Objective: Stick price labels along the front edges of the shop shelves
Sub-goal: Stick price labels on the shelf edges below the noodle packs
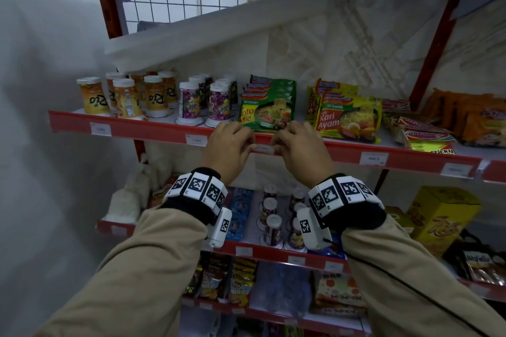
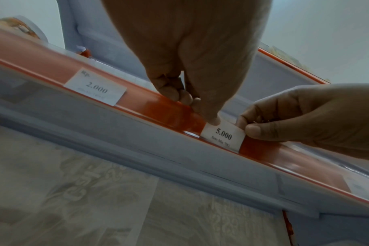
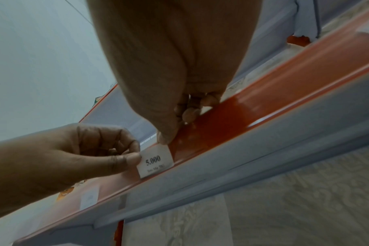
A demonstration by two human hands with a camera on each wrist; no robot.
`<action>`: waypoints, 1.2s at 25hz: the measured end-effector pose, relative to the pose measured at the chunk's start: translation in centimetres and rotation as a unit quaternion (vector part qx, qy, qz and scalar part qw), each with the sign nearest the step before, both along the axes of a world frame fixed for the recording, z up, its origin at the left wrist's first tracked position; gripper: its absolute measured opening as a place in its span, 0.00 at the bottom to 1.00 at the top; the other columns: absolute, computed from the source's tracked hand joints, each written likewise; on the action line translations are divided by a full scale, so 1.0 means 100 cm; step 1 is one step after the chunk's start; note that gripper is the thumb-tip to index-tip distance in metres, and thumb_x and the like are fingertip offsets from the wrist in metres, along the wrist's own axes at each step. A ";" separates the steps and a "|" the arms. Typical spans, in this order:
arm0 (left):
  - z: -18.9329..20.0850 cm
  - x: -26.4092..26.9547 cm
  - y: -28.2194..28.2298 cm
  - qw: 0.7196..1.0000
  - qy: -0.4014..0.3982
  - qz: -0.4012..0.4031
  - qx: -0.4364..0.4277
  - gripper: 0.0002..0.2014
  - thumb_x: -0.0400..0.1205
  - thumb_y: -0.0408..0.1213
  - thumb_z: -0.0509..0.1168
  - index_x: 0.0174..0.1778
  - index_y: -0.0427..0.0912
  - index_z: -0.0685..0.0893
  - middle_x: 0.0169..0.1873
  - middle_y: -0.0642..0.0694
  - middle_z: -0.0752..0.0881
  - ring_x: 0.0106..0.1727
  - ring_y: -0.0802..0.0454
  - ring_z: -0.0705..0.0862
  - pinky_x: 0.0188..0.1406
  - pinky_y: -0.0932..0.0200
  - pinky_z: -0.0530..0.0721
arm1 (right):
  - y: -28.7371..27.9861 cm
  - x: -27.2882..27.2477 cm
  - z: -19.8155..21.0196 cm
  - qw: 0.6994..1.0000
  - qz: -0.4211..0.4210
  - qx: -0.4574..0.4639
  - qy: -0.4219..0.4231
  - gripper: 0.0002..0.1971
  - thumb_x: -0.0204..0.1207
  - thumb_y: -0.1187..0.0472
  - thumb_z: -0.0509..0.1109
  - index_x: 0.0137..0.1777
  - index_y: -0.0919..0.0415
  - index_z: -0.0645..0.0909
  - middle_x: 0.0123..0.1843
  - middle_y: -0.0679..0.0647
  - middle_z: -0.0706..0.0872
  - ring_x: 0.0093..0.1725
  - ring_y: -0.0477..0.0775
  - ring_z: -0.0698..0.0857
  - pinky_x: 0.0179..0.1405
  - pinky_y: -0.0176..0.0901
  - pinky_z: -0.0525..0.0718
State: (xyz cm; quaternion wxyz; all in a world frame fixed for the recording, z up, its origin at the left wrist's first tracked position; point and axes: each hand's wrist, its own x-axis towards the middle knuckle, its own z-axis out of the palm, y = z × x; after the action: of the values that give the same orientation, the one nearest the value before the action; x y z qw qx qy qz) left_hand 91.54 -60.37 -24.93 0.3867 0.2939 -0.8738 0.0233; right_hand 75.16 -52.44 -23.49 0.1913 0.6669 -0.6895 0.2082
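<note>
A white price label (image 1: 263, 148) printed "5.000" lies against the red front strip (image 1: 153, 130) of the upper shelf, below the green Soto Mie packs (image 1: 267, 107). My left hand (image 1: 250, 146) pinches its left end and my right hand (image 1: 276, 148) pinches its right end. In the left wrist view the left hand (image 2: 198, 108) has its thumb on the label (image 2: 223, 136), while the right hand (image 2: 249, 126) pinches the other edge. The right wrist view shows the label (image 3: 156, 161) between the right hand (image 3: 177, 126) and the left hand (image 3: 135, 153).
Other labels sit on the same strip: "2.000" (image 1: 196, 140) to the left, another (image 1: 373, 158) to the right. Rio cups (image 1: 93, 96), purple cups (image 1: 219, 104) and Kari Ayam packs (image 1: 347, 117) stand on the shelf. Lower shelves hold cups (image 1: 271, 224) and a yellow box (image 1: 443, 216).
</note>
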 end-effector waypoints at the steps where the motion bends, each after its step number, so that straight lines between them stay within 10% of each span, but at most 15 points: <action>1: 0.001 0.000 0.001 1.000 -0.008 0.005 0.004 0.08 0.81 0.39 0.67 0.48 0.37 0.84 0.46 0.39 0.81 0.50 0.39 0.74 0.48 0.49 0.73 | 0.001 0.000 0.000 1.000 0.000 0.001 0.001 0.08 0.82 0.57 0.64 0.56 0.54 0.82 0.55 0.55 0.78 0.57 0.60 0.72 0.56 0.55 0.72; 30: 0.025 -0.044 0.035 0.992 -0.108 -0.012 -0.059 0.16 0.80 0.53 0.64 0.59 0.48 0.82 0.55 0.47 0.78 0.60 0.45 0.73 0.57 0.50 0.71 | 0.073 -0.076 0.002 0.993 -0.086 -0.069 0.044 0.14 0.67 0.52 0.79 0.46 0.58 0.82 0.50 0.57 0.82 0.53 0.64 0.76 0.48 0.55 0.74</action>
State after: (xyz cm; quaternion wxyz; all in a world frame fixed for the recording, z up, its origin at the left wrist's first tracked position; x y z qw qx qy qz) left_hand 87.17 -56.87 -22.45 0.3067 0.2557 -0.9112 0.1019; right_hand 67.56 -45.18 -23.31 0.2843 0.5992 -0.7189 0.2080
